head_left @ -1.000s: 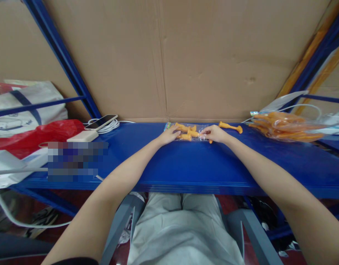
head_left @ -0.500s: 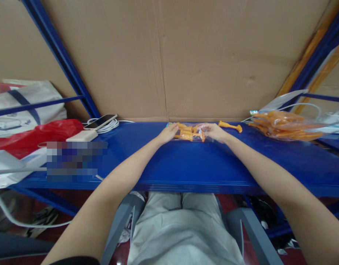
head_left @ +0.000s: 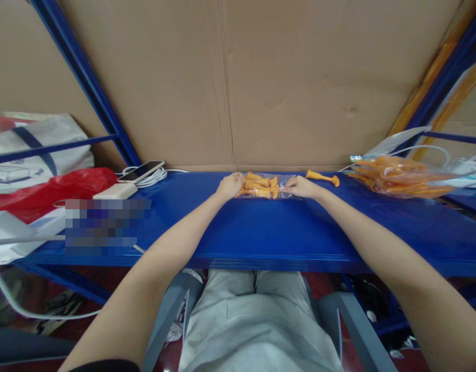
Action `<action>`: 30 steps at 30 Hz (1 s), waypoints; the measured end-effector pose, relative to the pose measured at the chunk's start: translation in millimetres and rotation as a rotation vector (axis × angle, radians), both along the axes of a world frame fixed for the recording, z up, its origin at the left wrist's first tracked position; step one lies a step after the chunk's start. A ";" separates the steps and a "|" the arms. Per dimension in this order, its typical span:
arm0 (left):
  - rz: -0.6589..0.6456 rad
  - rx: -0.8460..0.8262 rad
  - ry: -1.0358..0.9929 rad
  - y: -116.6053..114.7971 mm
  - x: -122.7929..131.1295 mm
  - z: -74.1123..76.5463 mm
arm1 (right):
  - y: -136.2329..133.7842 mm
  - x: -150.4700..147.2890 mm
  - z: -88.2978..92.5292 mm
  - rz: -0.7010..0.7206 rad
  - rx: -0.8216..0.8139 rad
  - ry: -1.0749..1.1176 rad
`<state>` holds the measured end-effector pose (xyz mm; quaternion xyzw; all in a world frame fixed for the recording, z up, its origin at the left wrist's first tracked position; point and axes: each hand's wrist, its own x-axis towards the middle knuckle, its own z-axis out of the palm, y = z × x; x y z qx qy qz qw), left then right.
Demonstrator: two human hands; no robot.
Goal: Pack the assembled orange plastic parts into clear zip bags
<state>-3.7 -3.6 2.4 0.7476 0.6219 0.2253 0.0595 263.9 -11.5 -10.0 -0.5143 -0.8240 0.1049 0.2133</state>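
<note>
A clear plastic bag (head_left: 282, 182) with several orange pieces (head_left: 261, 185) inside lies flat on the blue table (head_left: 276, 232), near its back edge. My left hand (head_left: 230, 186) is closed on the bag's left end. At the other end, my right hand (head_left: 300, 186) pinches the plastic, its fingers pressed together. One loose orange piece (head_left: 323, 178) rests on the table just beyond my right hand, slightly farther back.
A filled plastic bag of orange pieces (head_left: 404, 178) lies at the right. On the left are a phone (head_left: 142, 171) with a coiled white cable, a white box (head_left: 116, 191), a red bag (head_left: 67, 188) and a canvas bag (head_left: 63, 137). Cardboard (head_left: 280, 82) stands behind.
My left hand has shifted slightly left and closed on the bag's end. The orange pieces have slid left inside the bag, and my right hand's fingers have drawn together at the right end.
</note>
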 end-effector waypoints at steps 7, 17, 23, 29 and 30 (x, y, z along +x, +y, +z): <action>-0.024 -0.020 0.032 -0.2 -1.4 3.0 | 0.0 0.3 -3.7 0.051 -0.120 0.100; -0.126 0.055 0.114 3.2 -3.5 -3.8 | -4.0 -6.7 0.2 0.007 -0.110 0.022; -0.186 0.079 0.154 7.5 -5.1 -7.3 | -2.9 6.9 9.9 -0.289 0.043 -0.050; -0.195 0.019 0.175 8.4 -5.9 -7.4 | -5.6 58.0 13.1 -0.745 0.157 -0.170; -0.189 0.004 0.181 8.6 -6.3 -7.2 | -6.1 66.7 11.6 -0.792 0.147 -0.183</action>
